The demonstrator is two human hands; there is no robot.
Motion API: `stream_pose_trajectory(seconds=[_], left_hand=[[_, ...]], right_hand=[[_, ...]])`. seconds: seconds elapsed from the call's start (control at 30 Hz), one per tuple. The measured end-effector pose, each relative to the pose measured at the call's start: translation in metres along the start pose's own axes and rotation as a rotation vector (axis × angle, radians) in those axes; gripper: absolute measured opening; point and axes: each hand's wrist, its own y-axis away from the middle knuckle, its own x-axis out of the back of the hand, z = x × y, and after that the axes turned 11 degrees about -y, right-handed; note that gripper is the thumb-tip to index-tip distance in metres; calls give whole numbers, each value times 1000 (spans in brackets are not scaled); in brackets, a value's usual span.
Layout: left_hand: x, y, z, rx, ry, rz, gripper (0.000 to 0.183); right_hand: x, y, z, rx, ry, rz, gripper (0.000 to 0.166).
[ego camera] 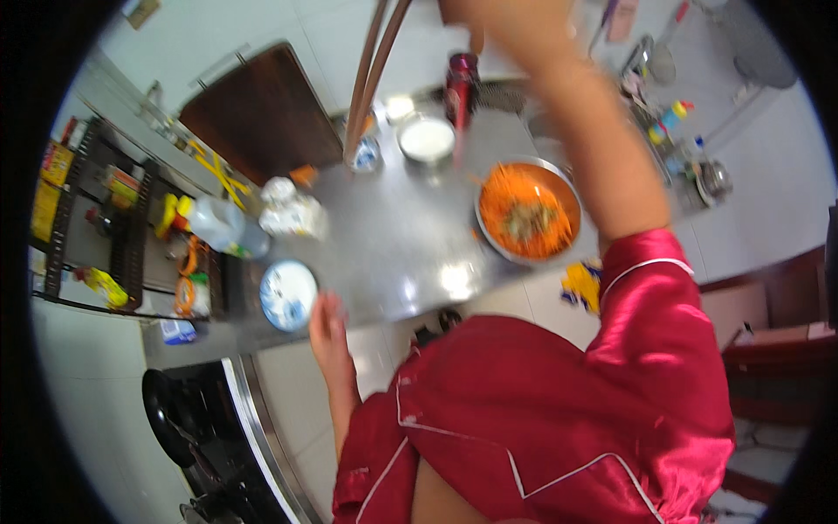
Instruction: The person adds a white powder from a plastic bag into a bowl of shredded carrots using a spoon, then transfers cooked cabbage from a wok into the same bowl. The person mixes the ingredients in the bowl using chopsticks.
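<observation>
My right hand (pixel 517 26) is raised at the top of the view, blurred and partly cut off, so its fingers cannot be made out. Left of it, two long brown chopsticks (pixel 374 78) slant down from the top edge; whether the hand holds them is not visible. Below my right forearm, a metal bowl (pixel 482 232) holds shredded carrot (pixel 504 190) with a brownish seasoning on top. My left hand (pixel 330 324) is at the counter's front edge, beside a blue-and-white plate (pixel 288 295). Its fingers are blurred.
On the steel counter (pixel 393 229) are a white bowl (pixel 427 139), a red bottle (pixel 461 88), a plastic jug (pixel 226 226) and a white package (pixel 294 216). A dark cutting board (pixel 262 111) leans at the wall. A rack (pixel 141 236) is at left, a stove (pixel 216 412) at lower left.
</observation>
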Motion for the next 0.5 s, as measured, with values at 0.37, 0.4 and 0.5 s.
stream_pose_trajectory(seconds=[0.37, 0.4, 0.5], left_hand=[[-66, 80, 19, 556, 154, -982, 31], [-76, 83, 20, 631, 184, -937, 28], [-99, 92, 32, 652, 64, -1097, 26]], right_hand=[[-83, 314, 31, -644, 402, 121, 27], [-69, 325, 16, -475, 700, -42, 33], [-58, 349, 0, -302, 594, -548, 28]])
